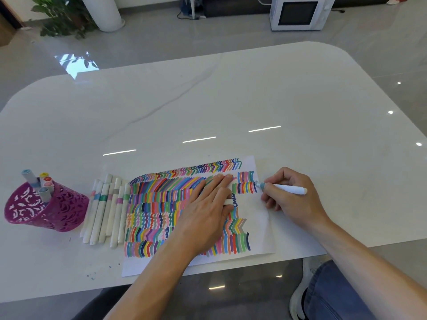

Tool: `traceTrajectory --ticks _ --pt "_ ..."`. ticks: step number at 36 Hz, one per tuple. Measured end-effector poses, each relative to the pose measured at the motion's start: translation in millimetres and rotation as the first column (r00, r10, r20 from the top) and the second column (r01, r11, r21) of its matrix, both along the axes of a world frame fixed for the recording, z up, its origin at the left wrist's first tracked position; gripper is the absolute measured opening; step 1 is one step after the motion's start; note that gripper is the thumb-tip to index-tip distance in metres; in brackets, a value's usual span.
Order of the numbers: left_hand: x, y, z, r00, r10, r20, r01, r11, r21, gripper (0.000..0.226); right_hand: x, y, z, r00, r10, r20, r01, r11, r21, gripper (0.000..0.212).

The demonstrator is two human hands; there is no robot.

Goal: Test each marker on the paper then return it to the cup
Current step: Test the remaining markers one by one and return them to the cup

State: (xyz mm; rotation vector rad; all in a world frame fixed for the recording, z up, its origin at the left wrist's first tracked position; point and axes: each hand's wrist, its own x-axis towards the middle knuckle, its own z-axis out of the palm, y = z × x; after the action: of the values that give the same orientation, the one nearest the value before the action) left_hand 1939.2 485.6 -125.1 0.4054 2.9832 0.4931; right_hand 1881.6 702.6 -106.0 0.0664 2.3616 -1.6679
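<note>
A sheet of paper covered in rows of coloured strokes lies near the table's front edge. My right hand grips a white marker whose blue-grey tip touches the paper at its upper right. My left hand lies flat on the paper, fingers spread, with a small white marker cap tucked between two fingers. At the far left a magenta cut-out cup holds several capped markers. Between cup and paper, several white markers lie side by side.
The white glossy table stretches far beyond the paper. On the floor behind stand a white microwave and a potted plant. My knee in jeans and a white shoe show below the table's front edge.
</note>
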Motion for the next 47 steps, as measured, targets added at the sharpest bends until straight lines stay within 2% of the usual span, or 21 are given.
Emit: traceTrajectory --ticks 22,28,33,40,47 --pt "-1 -1 2 1.000 0.009 0.020 -0.009 1.000 0.016 0.049 -1 -2 6 1.000 -0.008 0.014 0.008 1.000 0.030 0.017" --pt "-1 -1 2 1.000 0.017 0.021 -0.018 0.999 0.049 0.047 -4 1 9 0.994 -0.098 0.053 0.103 0.989 -0.105 0.014" --pt "0 -1 3 0.999 0.045 -0.008 -0.043 0.990 0.137 0.036 -7 0 12 0.987 -0.143 0.076 0.154 0.973 -0.171 0.006" --pt "0 0 25 0.990 0.144 -0.004 -0.138 0.954 0.267 0.024 -1 -8 18 0.992 -0.101 -0.074 0.093 0.991 -0.095 0.007" --pt "-1 3 37 0.941 0.338 -0.004 -0.293 0.821 0.489 0.017 4 -15 31 0.990 -0.040 -0.134 0.018 0.986 -0.163 0.006"
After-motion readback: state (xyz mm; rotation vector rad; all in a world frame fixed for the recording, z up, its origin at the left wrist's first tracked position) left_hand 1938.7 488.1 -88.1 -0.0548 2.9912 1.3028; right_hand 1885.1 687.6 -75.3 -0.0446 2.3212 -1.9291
